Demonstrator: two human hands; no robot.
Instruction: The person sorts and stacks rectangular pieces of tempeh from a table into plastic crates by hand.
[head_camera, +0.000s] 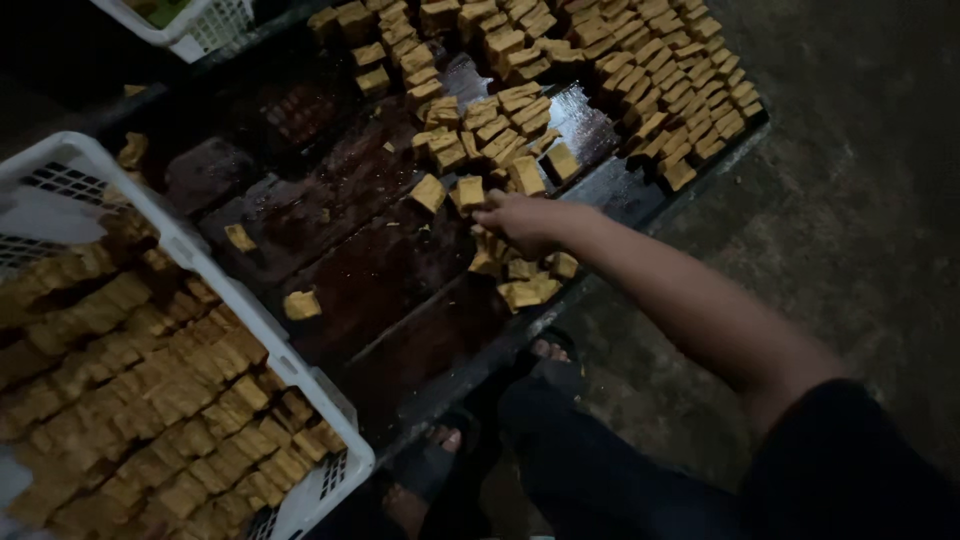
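Only the right hand (522, 218) is seen, stretched out over the dark wet tray (380, 280) on the end of a bare forearm; the left hand is out of view. The hand is seen from its back, knuckles up, with the fingers curled downward and loosely gathered over a small heap of fried tofu cubes (520, 280). One tan cube (469, 191) is touched at the fingertips, beside a second loose cube (429, 192), but whether it is actually pinched cannot be told, since the fingertips are hidden under the hand. The cubes are roughly square blocks with no clear long axis; the one at the fingertips is set slightly askew to the tray's edge. A dense spread of the same cubes (600, 70) is laid across the far end of the tray. At the left, a white plastic crate (245, 305) is filled with packed rows of fried pieces. Sandalled feet (545, 355) are seen on the floor below the tray.
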